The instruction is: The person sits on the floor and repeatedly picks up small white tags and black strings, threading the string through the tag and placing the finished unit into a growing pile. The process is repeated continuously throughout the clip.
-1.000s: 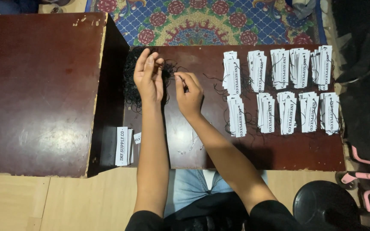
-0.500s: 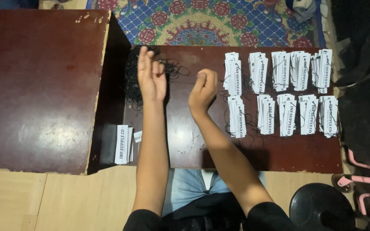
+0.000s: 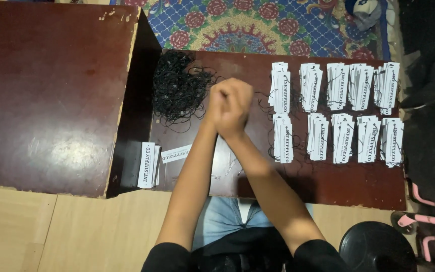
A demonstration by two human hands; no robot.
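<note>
Overlapping hands [image 3: 230, 107] beside tangled black strings [image 3: 178, 88]

1. Left hand [image 3: 219, 103] and right hand [image 3: 237, 108] are pressed together above the low dark table [image 3: 303, 186].
2. A heap of black strings [image 3: 177, 88] lies just left of them.
3. White paper tags [image 3: 338, 113] lie in two rows to the right.
4. A small tag stack [image 3: 147, 164] lies at the table's left edge.

Dim warm light, glare on the left tabletop [image 3: 56, 151], hands [image 3: 230, 106] motion-blurred

Dark reddish-brown worktop [image 3: 328, 186]; black strings [image 3: 177, 88]; white tags [image 3: 338, 85] with black print; blue floral rug [image 3: 258, 25], upper frame.
</note>
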